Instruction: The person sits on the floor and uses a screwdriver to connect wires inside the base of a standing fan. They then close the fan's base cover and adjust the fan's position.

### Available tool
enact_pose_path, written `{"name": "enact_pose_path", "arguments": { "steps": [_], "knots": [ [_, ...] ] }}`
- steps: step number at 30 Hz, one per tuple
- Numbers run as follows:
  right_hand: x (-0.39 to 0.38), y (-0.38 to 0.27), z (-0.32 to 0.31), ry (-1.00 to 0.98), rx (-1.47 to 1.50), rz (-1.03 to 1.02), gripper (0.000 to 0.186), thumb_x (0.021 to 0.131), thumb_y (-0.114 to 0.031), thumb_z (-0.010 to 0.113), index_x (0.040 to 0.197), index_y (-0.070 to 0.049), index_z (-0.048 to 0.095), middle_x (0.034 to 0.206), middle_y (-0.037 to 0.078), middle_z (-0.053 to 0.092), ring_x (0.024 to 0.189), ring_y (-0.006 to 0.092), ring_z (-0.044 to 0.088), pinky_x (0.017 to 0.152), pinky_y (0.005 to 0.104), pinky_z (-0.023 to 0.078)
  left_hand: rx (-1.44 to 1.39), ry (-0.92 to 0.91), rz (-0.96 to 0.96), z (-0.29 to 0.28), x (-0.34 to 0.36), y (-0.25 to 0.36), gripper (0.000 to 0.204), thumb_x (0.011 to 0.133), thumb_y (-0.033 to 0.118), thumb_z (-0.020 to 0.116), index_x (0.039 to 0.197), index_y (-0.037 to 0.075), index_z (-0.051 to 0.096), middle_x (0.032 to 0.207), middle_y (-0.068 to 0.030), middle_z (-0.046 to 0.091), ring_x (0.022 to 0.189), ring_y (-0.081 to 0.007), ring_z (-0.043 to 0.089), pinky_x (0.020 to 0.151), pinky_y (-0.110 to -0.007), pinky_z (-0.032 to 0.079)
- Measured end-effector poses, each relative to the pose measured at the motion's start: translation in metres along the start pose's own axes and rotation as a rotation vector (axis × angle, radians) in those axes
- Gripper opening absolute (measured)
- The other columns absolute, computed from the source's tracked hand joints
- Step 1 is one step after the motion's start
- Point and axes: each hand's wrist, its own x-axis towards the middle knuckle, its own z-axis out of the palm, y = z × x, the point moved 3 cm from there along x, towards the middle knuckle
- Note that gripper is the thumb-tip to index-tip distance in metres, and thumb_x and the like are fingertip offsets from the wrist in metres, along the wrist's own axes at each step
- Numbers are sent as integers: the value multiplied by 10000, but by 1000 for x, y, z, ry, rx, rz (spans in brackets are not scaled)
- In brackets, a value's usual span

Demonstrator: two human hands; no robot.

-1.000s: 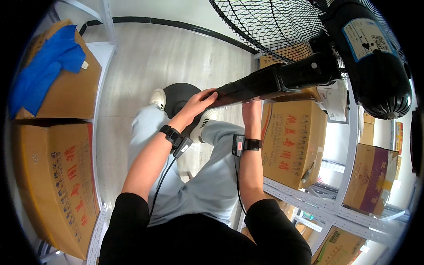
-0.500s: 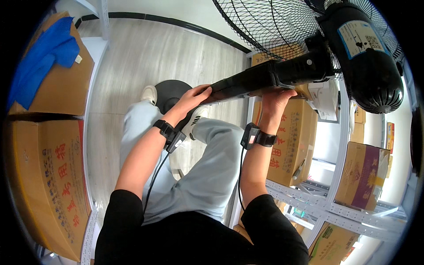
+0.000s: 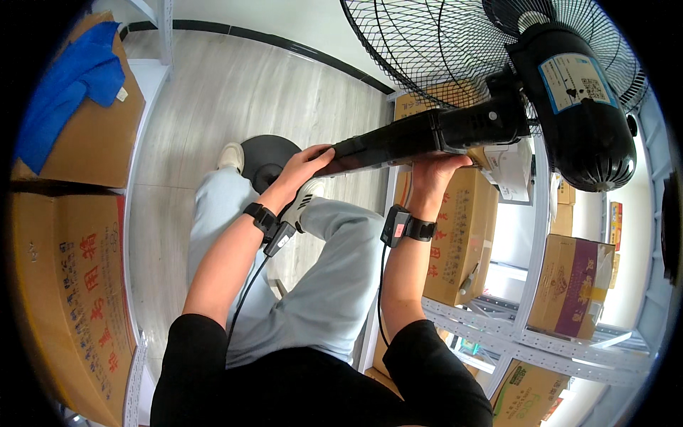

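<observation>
A black pedestal fan (image 3: 388, 142) stands in front of me, its round base (image 3: 274, 153) on the floor between my feet. Its control housing slants up to the right toward a dark motor casing (image 3: 583, 107) and a wire cage (image 3: 420, 43). My left hand (image 3: 299, 171) is closed around the lower end of the housing, thumb on top. Under the housing's upper part, my right hand (image 3: 434, 178) cups it from below with the thumb pointing right; its other fingers are mostly hidden. The pole is largely covered by my left hand and forearm.
On the left, a shelf holds cardboard boxes (image 3: 67, 285) with a blue cloth (image 3: 71, 92) draped over one. White metal racking (image 3: 526, 285) with more cartons (image 3: 462, 242) runs close along the right. A pale wall (image 3: 284, 18) closes off the far side.
The view has shifted slightly, so most things sit a little further left in it. Both hands keep their hold on the fan, whose tilt is nearly the same.
</observation>
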Motion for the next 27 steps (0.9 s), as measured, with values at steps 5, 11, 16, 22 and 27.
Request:
{"name": "enact_pose_path", "arguments": {
  "steps": [5,11,16,22,27],
  "knots": [
    [-3,0,2,0,-1,-2,1049,685,-808,620,1467,-131,448,1411,7,555,1297,214,520,1101,433,417,31,-5,11,-2,-1,-1,539,973,406,642,1336,11,598,1236,-79,646,1162,-147,567,1023,-288,405],
    [-1,-2,-3,38,-17,6,1041,685,-814,622,1455,-131,461,1406,13,560,1292,221,525,1076,442,440,48,-32,33,0,2,-8,555,992,428,609,1383,37,566,1276,-60,623,1198,-137,534,1049,-310,380],
    [-1,0,3,58,6,6,1016,700,-809,621,1441,-129,476,1390,22,569,1278,227,536,1076,452,441,267,62,189,-5,11,-17,531,977,411,618,1366,52,581,1324,-154,605,1283,-257,523,1078,-359,395],
    [-3,0,1,71,10,-8,1011,703,-817,608,1431,-126,485,1353,35,592,1251,227,558,1065,441,457,699,132,844,34,-13,31,551,969,297,633,1452,74,489,1501,-177,447,1429,-360,374,1147,-428,343],
    [-4,-2,11,53,-17,-26,1052,701,-826,593,1441,-91,459,1333,52,601,1209,234,590,1031,423,498,522,89,1045,86,-25,95,777,878,349,743,1490,27,388,1412,-202,511,1289,-376,515,1056,-431,438]
  ]
}}
